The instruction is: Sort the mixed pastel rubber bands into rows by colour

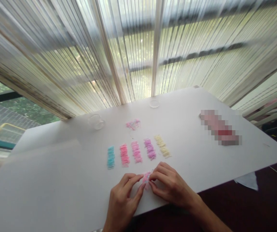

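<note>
Near the front edge of the table, a small pile of pink and pale blue clips point(146, 179), perhaps paper clips, lies between my two hands. My left hand point(126, 193) has its thumb and index finger closed on the left side of the pile. On the other side, my right hand point(168, 183) pinches at the clips with bent fingers. Just beyond are neat rows sorted by colour: blue point(110, 157), coral point(124, 155), pink point(136, 151), purple point(149, 149) and pale yellow point(162, 146). Farther back sits another loose mixed pile point(133, 124).
A clear round container point(96, 122) stands at the back left of the white table point(56, 180), and a clear round piece point(154, 103) lies at the back edge. A blurred-out pinkish object point(219, 128) rests at the right. String curtains point(138, 48) hang behind.
</note>
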`<action>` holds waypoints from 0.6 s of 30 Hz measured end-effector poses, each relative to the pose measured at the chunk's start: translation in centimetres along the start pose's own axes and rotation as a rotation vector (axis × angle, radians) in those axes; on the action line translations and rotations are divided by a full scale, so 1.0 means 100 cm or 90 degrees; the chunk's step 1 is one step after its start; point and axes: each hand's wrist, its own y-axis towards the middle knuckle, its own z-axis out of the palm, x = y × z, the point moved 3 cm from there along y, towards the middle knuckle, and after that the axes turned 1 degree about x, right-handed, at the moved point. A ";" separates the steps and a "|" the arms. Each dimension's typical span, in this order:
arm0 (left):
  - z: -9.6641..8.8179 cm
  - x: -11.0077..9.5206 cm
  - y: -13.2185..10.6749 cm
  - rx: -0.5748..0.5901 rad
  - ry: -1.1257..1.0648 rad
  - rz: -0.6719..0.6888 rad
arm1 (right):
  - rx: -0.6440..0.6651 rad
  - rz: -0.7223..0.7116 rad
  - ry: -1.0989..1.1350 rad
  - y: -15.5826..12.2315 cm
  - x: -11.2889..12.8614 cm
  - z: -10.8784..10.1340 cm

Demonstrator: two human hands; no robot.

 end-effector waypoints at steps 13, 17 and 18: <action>-0.024 0.023 -0.005 -0.033 0.040 0.014 | -0.010 0.013 0.025 0.000 -0.001 -0.002; -0.061 0.054 -0.011 -0.094 0.119 -0.064 | -0.002 0.017 0.040 0.001 -0.001 -0.003; -0.068 0.061 -0.012 -0.088 0.148 -0.086 | -0.003 0.018 0.041 0.002 0.000 -0.003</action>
